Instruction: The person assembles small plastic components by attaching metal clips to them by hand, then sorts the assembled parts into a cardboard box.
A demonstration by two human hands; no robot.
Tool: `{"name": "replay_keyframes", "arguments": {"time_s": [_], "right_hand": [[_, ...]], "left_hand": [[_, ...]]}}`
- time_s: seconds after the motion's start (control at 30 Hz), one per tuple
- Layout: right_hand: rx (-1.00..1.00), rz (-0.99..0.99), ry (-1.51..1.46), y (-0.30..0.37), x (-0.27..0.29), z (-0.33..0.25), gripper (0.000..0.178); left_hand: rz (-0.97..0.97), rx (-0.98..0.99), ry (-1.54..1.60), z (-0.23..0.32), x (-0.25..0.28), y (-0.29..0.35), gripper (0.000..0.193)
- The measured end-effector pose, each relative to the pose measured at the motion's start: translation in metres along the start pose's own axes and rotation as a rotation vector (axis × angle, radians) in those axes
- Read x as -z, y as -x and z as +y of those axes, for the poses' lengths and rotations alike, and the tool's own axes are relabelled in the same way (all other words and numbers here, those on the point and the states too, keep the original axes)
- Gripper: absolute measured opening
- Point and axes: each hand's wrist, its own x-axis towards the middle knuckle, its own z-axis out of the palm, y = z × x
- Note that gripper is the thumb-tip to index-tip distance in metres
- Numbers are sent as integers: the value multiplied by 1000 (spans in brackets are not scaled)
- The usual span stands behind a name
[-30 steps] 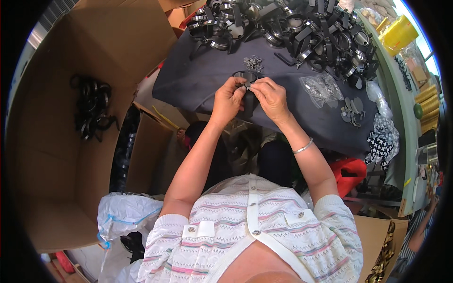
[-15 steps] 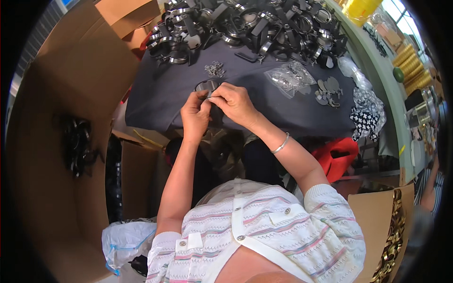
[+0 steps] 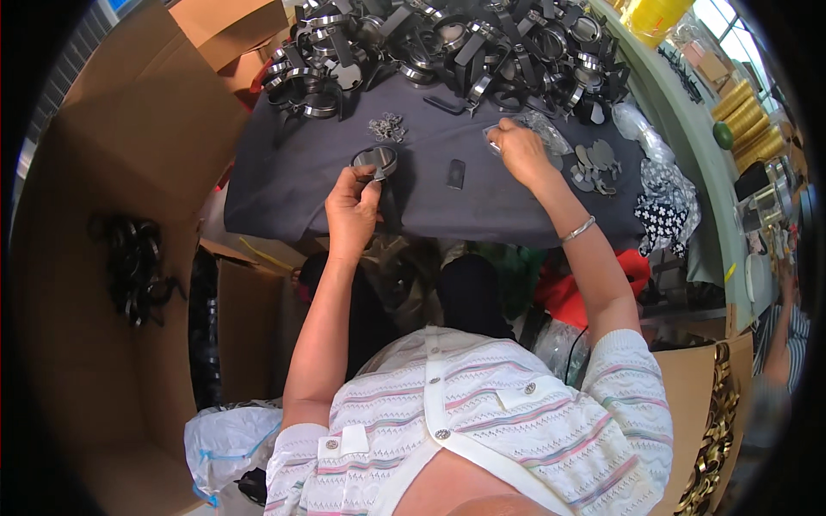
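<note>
My left hand (image 3: 353, 211) is closed on a round metal-rimmed piece (image 3: 375, 158). A black strip (image 3: 390, 206) hangs from that piece over the cloth's front edge. My right hand (image 3: 523, 153) lies over the left end of a clear plastic bag (image 3: 547, 131) of small metal parts. Its thumb and fingers are pressed together there, and what they pinch is hidden. Between the hands lies a small dark rectangular piece (image 3: 456, 174). Beyond my left hand is a little heap of silvery metal bits (image 3: 388, 127). Flat grey discs (image 3: 595, 163) lie right of the bag.
A dark cloth (image 3: 284, 185) covers the table. Many round metal pieces with black strips (image 3: 465, 52) are heaped along its back. A large cardboard box (image 3: 112, 387) with black pieces stands at left. Another box (image 3: 688, 387) with gold-coloured pieces stands at lower right.
My right hand has left the round piece and moved right to the plastic bag. The dark rectangular piece now shows on the cloth. My left hand stays nearly in place, still holding the round piece.
</note>
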Motion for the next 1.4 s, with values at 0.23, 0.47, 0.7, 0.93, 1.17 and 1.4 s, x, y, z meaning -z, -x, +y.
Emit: {"name": "replay_keyframes", "arguments": {"time_s": [0.23, 0.47, 0.7, 0.93, 1.17, 1.4], "right_hand": [[289, -72, 86, -6, 0, 10, 5], [136, 72, -141, -1, 6, 4, 6], [-149, -142, -1282, -3, 15, -103, 4], [-108, -96, -1354, -11, -10, -141, 8], [71, 59, -1155, -16, -11, -140, 6], [144, 113, -1169, -18, -9, -142, 11]], "left_hand": [[2, 2, 8, -1, 3, 2, 17], [9, -9, 46, -2, -4, -1, 16], [97, -51, 13, -1, -2, 2, 16], [89, -77, 0, -2, -5, 1, 14], [58, -52, 24, -4, 0, 0, 14], [99, 1, 49, 1, -1, 0, 15]]}}
